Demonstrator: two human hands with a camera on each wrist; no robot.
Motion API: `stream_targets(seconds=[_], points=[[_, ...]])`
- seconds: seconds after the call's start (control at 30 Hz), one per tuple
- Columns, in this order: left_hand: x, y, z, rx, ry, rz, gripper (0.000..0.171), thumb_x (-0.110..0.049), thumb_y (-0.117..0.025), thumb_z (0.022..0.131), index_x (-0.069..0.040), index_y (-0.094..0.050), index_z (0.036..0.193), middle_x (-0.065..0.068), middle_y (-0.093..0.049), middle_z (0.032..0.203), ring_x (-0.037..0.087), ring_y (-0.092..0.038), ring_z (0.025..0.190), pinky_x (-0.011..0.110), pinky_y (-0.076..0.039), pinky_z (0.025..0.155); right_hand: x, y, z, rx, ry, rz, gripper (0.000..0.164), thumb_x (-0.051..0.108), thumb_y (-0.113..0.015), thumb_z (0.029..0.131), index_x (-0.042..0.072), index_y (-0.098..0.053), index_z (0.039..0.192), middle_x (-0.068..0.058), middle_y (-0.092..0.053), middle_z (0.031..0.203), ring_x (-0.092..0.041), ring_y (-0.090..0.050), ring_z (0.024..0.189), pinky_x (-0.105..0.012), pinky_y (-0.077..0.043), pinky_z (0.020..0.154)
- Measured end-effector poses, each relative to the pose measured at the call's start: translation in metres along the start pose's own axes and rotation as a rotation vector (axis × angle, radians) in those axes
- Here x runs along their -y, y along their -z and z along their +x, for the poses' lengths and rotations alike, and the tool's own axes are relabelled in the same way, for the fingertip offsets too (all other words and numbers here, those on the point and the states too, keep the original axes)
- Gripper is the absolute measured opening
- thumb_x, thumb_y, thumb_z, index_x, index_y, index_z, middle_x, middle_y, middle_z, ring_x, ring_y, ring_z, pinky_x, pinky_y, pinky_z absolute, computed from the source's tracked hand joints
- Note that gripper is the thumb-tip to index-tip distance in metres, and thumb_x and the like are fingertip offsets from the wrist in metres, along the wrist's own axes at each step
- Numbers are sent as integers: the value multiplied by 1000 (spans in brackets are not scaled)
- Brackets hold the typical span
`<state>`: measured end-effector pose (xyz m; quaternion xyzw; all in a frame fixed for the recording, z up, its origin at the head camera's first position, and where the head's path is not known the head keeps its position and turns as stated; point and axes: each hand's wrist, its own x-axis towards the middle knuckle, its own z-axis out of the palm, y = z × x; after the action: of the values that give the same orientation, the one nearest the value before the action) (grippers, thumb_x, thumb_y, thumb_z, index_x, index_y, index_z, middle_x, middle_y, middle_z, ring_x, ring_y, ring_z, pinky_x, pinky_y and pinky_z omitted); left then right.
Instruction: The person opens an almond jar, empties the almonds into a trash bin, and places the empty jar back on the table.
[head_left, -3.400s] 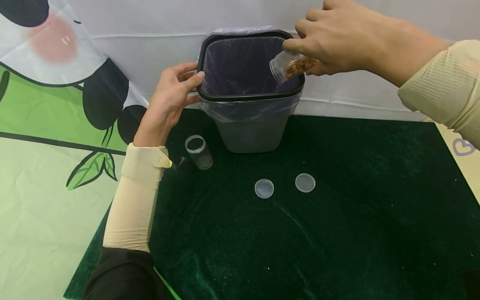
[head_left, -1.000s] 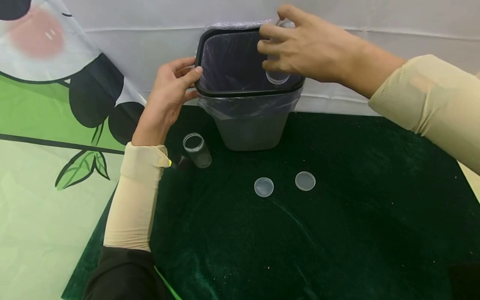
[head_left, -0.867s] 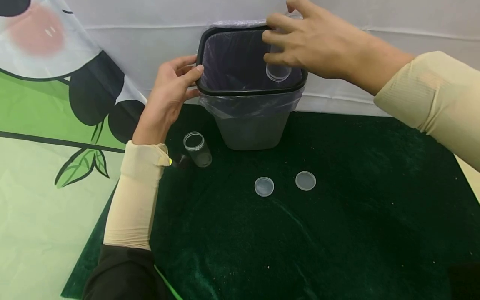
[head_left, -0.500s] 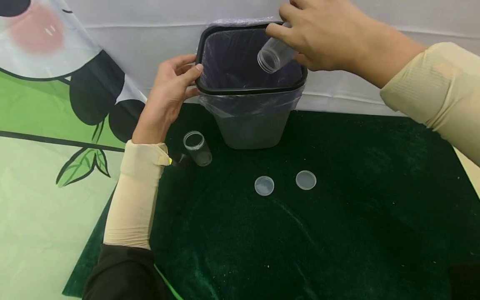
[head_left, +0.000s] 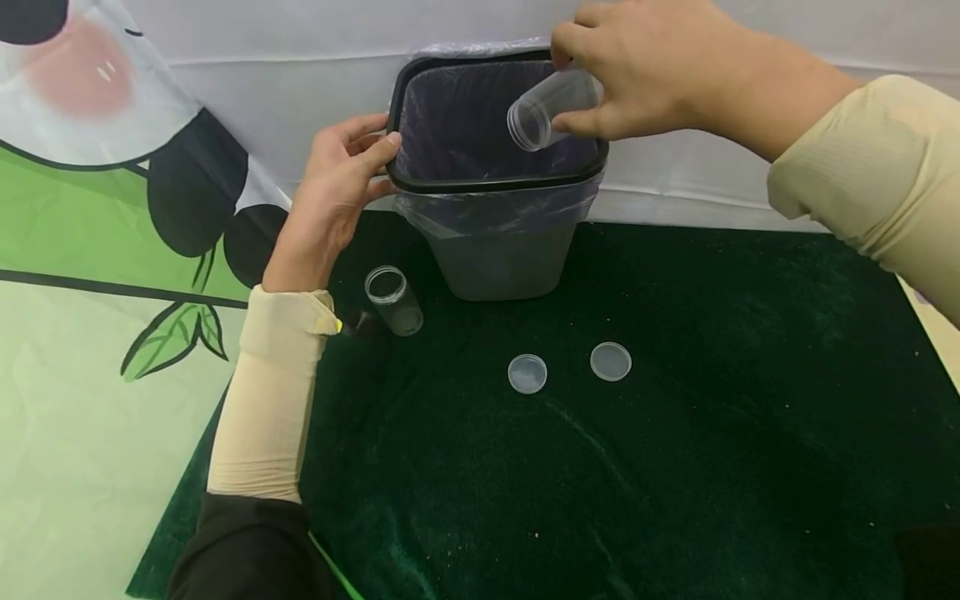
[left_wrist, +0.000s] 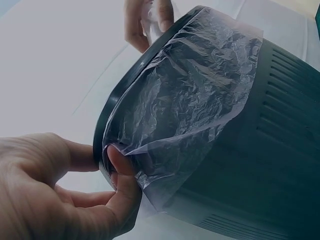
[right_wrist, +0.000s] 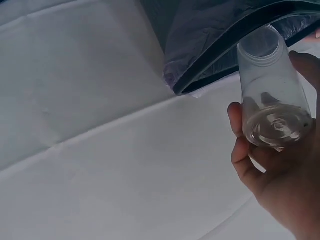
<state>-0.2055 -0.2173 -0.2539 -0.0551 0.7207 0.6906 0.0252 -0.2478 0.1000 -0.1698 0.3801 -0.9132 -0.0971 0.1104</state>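
Note:
In the head view my left hand (head_left: 330, 179) grips the black rim (head_left: 487, 186) of a grey trash bin (head_left: 502, 262). Its thumb lies on top of the rim; the left wrist view shows fingers (left_wrist: 122, 170) against the overhanging clear bag (left_wrist: 185, 95). My right hand (head_left: 660, 75) holds a clear plastic jar (head_left: 557, 102) over the bin's opening, tilted with its uncovered mouth down and to the left. No contents show inside this jar in the right wrist view. The bin's bottom is hidden from the head camera.
A second clear jar (head_left: 397, 304), lidless, stands on the dark green cloth (head_left: 675, 483) left of the bin. Two round clear lids (head_left: 527, 375) lie in front of the bin. White fabric (head_left: 300, 83) hangs behind, with a printed panel (head_left: 112, 400) at left.
The brown nut-like pieces seen in the jar earlier no longer show there. My right hand upended the jar over the bin, then turned it back to a tilt. My left hand stayed put.

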Motion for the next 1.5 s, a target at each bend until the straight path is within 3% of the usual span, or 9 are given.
stream_targets(seconds=[0.23, 0.4, 0.77, 1.23, 1.5], points=[[1, 1, 0, -4, -6, -5, 57, -22, -67, 102, -14, -49, 156, 9, -49, 155, 18, -57, 111, 21, -56, 80, -5, -1, -2, 43, -74, 91, 70, 54, -49, 104, -10, -59, 133, -33, -65, 114, -45, -57, 95, -60, -51, 86], [2, 1, 1, -2, -17, -3, 57, -21, -67, 102, -14, -49, 155, 9, -53, 149, 18, -58, 106, 21, -56, 78, -9, -1, -4, 65, -106, 162, 71, 53, -46, 105, -12, -63, 128, -32, -68, 106, -41, -60, 87, -57, -53, 81], [3, 0, 1, 3, -28, -16, 56, -20, -67, 102, -13, -50, 155, 8, -55, 141, 17, -59, 102, 21, -56, 75, -18, -8, -10, 128, -213, 325, 74, 56, -37, 108, -9, -66, 128, -32, -67, 117, -46, -59, 105, -63, -51, 96], [2, 2, 2, -7, -18, -18, 55, -20, -68, 101, -12, -51, 153, 8, -54, 146, 17, -59, 103, 20, -56, 75, -20, -10, -8, 144, -218, 312, 71, 53, -38, 107, -10, -66, 126, -32, -66, 114, -44, -58, 101, -61, -52, 93], [1, 3, 2, -11, -19, -13, 55, -21, -67, 102, -13, -51, 154, 7, -55, 143, 17, -58, 102, 20, -55, 74, -13, -4, -2, 147, -170, 270, 71, 54, -49, 104, -6, -57, 141, -33, -58, 128, -47, -54, 108, -63, -50, 96]])
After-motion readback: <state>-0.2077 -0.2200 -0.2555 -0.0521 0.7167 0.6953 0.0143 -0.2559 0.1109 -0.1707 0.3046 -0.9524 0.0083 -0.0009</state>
